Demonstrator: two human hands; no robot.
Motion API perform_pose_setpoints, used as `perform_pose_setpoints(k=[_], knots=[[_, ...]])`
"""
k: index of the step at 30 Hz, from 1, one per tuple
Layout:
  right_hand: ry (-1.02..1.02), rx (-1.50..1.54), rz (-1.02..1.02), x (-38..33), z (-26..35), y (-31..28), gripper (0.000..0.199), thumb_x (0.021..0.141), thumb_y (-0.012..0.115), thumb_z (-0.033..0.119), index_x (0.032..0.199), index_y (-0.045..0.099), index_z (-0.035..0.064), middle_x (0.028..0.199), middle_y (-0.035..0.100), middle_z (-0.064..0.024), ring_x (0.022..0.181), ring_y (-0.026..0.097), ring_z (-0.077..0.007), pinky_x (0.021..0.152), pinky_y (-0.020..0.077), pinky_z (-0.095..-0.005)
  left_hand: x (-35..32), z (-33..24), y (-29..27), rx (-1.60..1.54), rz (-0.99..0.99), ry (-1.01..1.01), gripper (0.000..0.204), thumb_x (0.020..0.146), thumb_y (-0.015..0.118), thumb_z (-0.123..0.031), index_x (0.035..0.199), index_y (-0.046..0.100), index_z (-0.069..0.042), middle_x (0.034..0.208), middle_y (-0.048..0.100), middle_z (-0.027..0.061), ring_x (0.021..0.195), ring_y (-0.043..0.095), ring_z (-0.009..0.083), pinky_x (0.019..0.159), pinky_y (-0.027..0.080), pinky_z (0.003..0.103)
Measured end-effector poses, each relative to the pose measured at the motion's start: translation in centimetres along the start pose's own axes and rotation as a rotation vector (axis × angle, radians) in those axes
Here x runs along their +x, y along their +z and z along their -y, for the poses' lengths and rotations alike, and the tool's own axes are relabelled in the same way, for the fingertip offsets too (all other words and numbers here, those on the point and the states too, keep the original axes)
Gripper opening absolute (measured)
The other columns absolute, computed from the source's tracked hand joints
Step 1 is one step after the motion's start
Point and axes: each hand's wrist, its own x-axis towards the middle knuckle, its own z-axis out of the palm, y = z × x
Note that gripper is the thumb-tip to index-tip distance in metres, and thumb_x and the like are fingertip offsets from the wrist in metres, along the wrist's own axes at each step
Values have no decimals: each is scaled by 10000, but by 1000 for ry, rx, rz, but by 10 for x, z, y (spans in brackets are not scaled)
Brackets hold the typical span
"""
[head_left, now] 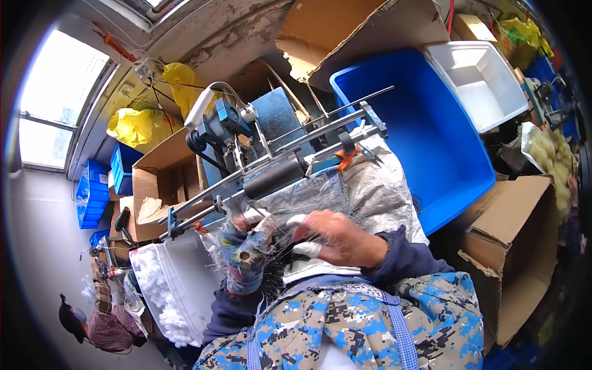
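Observation:
My left hand [246,250], in a worn, patterned glove with a hole in it, is curled closed below the machine's bars. Thin grey strands [280,243] stick out beside it; what its fingers grip is hidden. Just to the right, my right hand [339,237] is held with white-wrapped thumb and finger apart, pointing toward the left hand. Nothing shows between them except fine strands passing near. Ahead stands a bench machine [231,123] with a blue motor, metal rails and a dark roller [274,179]. A whitish woven sheet [376,185], strewn with strands, lies under the rails.
At the right are a large blue tub [425,179], a white bin [487,92] and an open cardboard box [518,246]. Another carton [163,185] stands left of the machine. White fluffy fibre [160,290] fills a container at lower left. Beyond it a person [111,320] works.

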Motion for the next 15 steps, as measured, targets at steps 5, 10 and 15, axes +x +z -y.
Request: perform_pose_setpoints(k=[5,10,15], knots=[[5,-76,74,19,-18,41,129,793,629,89,898,584,29,747,575,-120,694,555,-306,626,426,-370,-10,4,-27,81,-117,-60,98,754,664,5,843,631,-16,786,608,9,668,543,76,589,422,206],[6,-730,374,27,-27,2,199,690,653,43,874,580,30,698,564,-111,657,558,-295,625,429,-378,-16,21,-81,-206,-197,28,167,888,554,-115,983,577,21,777,617,109,504,449,57,458,333,168],[155,-172,307,48,-18,18,322,723,699,76,1012,579,-2,736,609,-92,666,610,-235,607,476,-335,-23,27,-110,-22,-36,-116,143,891,549,-123,915,627,-5,761,630,66,554,538,99,487,402,224]])
